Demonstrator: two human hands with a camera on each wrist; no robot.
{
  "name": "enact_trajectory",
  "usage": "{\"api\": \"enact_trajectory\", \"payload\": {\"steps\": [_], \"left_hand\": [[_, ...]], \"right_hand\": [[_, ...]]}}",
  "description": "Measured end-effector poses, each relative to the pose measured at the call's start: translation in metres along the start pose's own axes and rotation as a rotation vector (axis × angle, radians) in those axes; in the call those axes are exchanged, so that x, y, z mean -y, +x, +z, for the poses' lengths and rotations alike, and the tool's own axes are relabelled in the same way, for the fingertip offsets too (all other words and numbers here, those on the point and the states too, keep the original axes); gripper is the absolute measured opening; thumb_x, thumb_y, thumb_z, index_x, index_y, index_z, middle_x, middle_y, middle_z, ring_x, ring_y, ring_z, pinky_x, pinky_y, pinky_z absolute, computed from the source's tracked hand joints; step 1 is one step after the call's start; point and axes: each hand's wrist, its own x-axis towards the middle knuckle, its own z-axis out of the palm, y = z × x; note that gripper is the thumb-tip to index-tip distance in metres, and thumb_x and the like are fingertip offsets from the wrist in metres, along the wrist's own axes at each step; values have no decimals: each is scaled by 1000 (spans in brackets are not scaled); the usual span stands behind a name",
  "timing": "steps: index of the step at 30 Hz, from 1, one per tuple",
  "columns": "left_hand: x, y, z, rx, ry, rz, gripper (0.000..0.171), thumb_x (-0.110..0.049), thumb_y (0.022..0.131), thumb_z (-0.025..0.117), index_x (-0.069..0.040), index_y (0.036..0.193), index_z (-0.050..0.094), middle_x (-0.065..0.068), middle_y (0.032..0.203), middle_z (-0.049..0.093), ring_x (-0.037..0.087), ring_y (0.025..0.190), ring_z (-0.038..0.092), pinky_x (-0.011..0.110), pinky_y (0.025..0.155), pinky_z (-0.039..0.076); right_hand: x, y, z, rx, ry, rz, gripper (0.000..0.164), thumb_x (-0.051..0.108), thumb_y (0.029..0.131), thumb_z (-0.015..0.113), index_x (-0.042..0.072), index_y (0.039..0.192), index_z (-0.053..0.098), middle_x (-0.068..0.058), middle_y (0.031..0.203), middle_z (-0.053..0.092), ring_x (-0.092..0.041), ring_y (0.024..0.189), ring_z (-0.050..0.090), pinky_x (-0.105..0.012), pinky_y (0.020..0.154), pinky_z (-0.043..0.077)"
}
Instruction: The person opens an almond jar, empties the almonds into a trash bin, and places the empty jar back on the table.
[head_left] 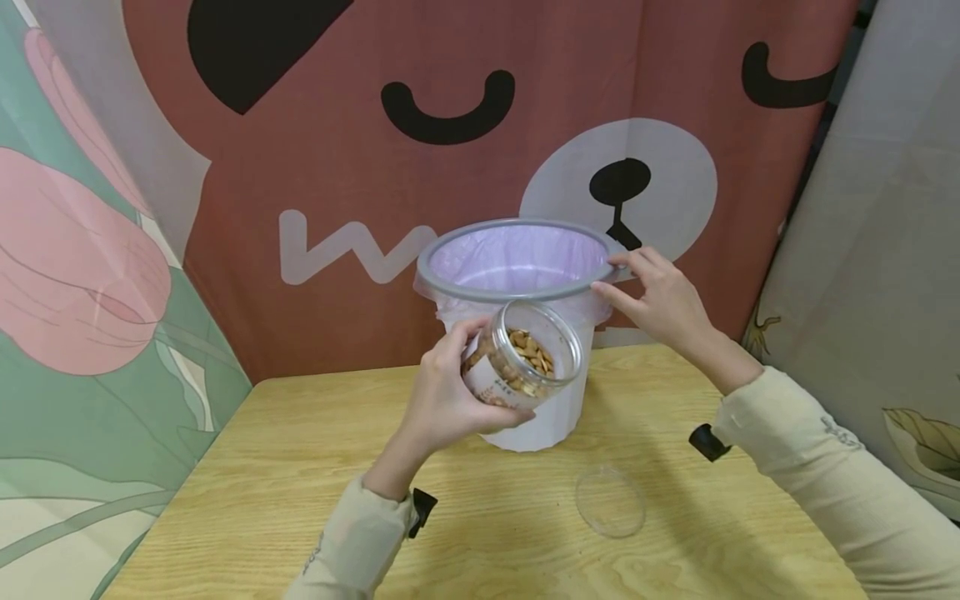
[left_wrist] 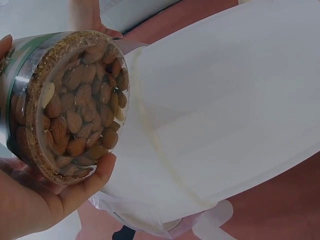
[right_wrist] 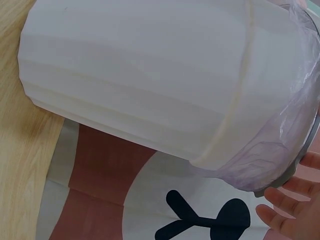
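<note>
My left hand [head_left: 442,392] grips a clear plastic jar [head_left: 501,379] with a printed label, its uncapped mouth tilted up toward me. Almonds [head_left: 531,352] fill part of the jar; through its base they show densely packed in the left wrist view, with brown crumbs round the edge. Just behind the jar stands a white trash bin [head_left: 551,421] with a grey rim ring [head_left: 517,296] and a thin purple liner bag [head_left: 525,254]. The fingers of my right hand [head_left: 663,300] are extended and spread, the tips touching the ring's right side.
A clear round lid [head_left: 611,502] lies on the wooden table [head_left: 300,483], in front of the bin and to its right. A reddish cartoon-animal curtain [head_left: 337,167] hangs behind the table, with a flowered one [head_left: 75,350] at left and a grey one [head_left: 870,250] at right.
</note>
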Motion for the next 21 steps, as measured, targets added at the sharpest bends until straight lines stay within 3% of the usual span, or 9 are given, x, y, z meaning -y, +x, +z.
{"api": "enact_trajectory", "payload": {"steps": [21], "left_hand": [[-4, 9, -10, -11, 25, 9, 84, -28, 46, 87, -10, 118, 48, -1, 103, 56, 8, 91, 52, 29, 73, 46]], "right_hand": [[0, 0, 0, -1, -6, 0, 44, 35, 84, 61, 4, 114, 56, -13, 108, 52, -29, 92, 50, -46, 72, 43]]}}
